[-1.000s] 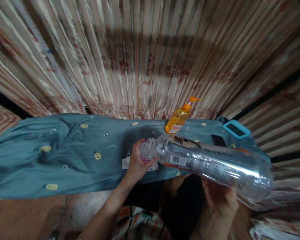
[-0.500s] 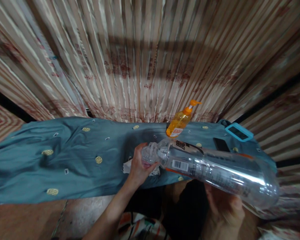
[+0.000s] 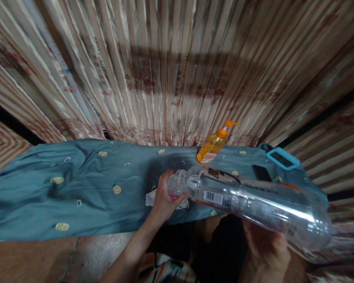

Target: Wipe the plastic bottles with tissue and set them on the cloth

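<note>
Over teal cloth (image 3: 85, 184), left hand (image 3: 165, 196) grips clear bottle's (image 3: 253, 204) neck; right hand (image 3: 267, 251) cups underneath.

A striped, pleated curtain (image 3: 177, 70) in cream and brown, printed with faded red patterns, hangs behind a worktop (image 3: 85, 184) draped in teal cloth dotted with yellow motifs. Reddish-brown floor (image 3: 26, 259) shows below, and the light is dim.

Two hands, left (image 3: 164, 196) and right (image 3: 267, 251). One clear plastic bottle (image 3: 253, 202), one orange pump bottle (image 3: 212, 143), one blue-cased phone (image 3: 282, 158), one dark phone (image 3: 261, 172), one white tissue (image 3: 151, 196), one blue cloth (image 3: 85, 184).
</note>
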Motion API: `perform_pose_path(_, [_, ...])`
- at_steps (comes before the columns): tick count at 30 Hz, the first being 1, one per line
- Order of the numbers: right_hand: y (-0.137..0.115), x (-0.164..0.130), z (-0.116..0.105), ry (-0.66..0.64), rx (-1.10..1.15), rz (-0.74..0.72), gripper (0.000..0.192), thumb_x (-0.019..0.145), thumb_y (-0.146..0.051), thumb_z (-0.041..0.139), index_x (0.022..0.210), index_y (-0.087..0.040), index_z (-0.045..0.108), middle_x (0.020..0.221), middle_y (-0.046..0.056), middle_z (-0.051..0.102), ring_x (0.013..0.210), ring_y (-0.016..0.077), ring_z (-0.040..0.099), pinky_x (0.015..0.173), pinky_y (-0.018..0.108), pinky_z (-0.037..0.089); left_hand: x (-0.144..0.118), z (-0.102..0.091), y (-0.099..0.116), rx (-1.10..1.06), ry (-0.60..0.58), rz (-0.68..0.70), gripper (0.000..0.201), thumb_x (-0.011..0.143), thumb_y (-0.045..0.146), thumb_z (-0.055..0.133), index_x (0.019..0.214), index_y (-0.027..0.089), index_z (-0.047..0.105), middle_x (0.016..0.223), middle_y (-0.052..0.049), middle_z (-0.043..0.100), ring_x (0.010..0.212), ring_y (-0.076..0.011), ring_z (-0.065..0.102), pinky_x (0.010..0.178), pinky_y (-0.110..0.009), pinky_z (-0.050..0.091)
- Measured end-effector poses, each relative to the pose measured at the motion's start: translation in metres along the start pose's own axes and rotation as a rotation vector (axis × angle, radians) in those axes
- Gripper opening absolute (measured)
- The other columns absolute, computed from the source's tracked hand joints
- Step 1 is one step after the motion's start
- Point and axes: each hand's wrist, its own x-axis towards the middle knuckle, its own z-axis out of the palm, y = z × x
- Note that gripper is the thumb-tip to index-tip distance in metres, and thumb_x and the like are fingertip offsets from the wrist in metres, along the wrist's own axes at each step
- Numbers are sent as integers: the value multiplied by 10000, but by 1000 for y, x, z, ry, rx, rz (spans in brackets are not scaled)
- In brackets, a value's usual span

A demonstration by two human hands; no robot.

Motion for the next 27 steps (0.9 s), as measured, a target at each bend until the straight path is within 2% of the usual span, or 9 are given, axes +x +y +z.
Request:
perform_pose_path(3, [-1,-2,5,60,7,-51,307,704,-490,913,955,-355,798,886,-78,782,760,131,696,669,257,615,0,0,0,-4,-8,4,778,752,329,940,1419,252,546,1356,-107,695,1265,-326,718,1098,-507,591])
perform_pose_path(10, [-4,-3,16,115,-37,-27,329,640,-535,902,922,-402,798,847,-76,772,764,169,667,664,298,603,0,1,1,20,1,-3,775,754,313,945,1416,261,546,1347,-94,694,1271,-319,716,1101,-504,590])
perform_pose_path(15, [-6,-2,20,138,-49,-10,421,579,-580,922,955,-434,802,1120,-102,813,996,177,723,720,303,614,1,0,1,18,-4,0,781,754,331,950,1417,265,543,1355,-97,690,1282,-322,711,1109,-505,584])
perform_pose_path(18, [-8,-3,22,135,-35,4,427,551,-559,941,930,-422,799,1236,-122,806,1054,164,729,743,278,631,0,0,2,21,-10,-1,784,754,320,942,1424,264,538,1360,-99,689,1284,-326,710,1108,-506,582])
perform_pose_path(22, [-8,-4,23,144,-32,7,467,558,-567,939,979,-410,812,1253,-118,814,1039,147,742,724,236,642,0,0,2,12,-4,0,785,749,310,942,1422,263,540,1365,-99,689,1285,-330,712,1109,-512,580])
perform_pose_path(27, [-9,-2,27,139,-51,-18,509,549,-575,921,1012,-390,817,1265,-62,819,1088,195,754,742,278,665,0,1,2,9,0,6,767,769,321,936,1423,256,541,1377,-110,683,1299,-331,705,1118,-511,573])
